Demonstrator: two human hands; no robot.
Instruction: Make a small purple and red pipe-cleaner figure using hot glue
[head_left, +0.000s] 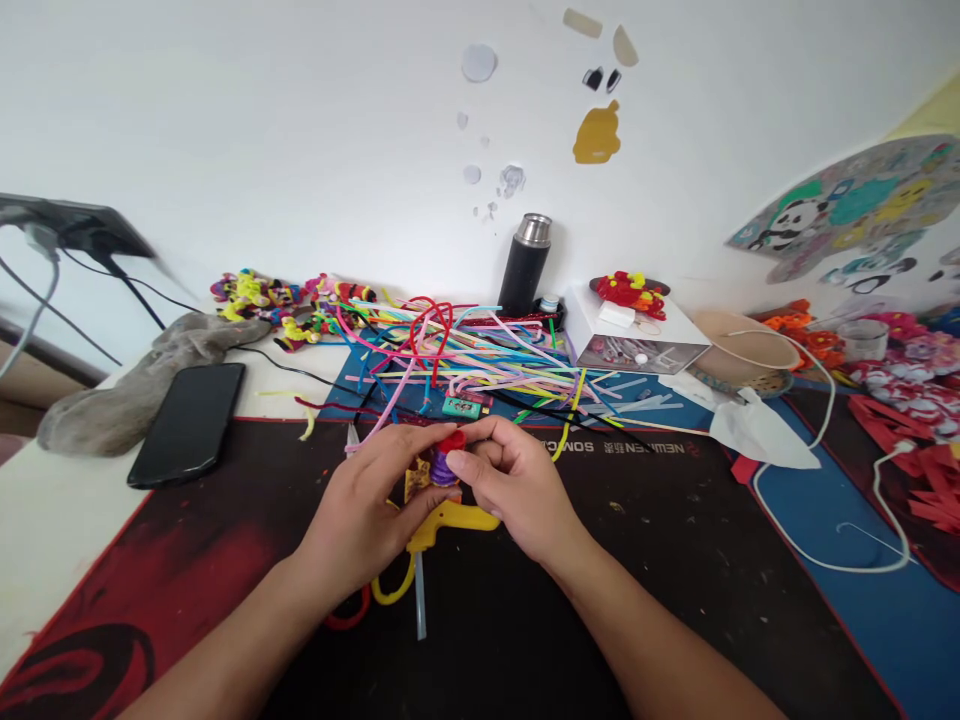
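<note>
Between the fingertips of both hands is a small pipe-cleaner figure (442, 468), coiled purple with a red top. My left hand (375, 480) pinches it from the left side, thumb below. On the other side my right hand (514, 480) grips it with thumb and bent fingers. Just beneath the hands lies a yellow hot glue gun (465, 516), with a clear glue stick (420, 600) poking out of its back. Scissors with red and yellow handles (394, 590) lie partly hidden under my left hand and the glue gun.
Behind the hands spreads a heap of coloured pipe cleaners (465, 350). A black thermos (525, 265) and a white drawer box (637, 340) stand by the wall. At left lie a black phone (187, 425) and a grey plush pouch (142, 385). A white cable (825, 565) loops at right.
</note>
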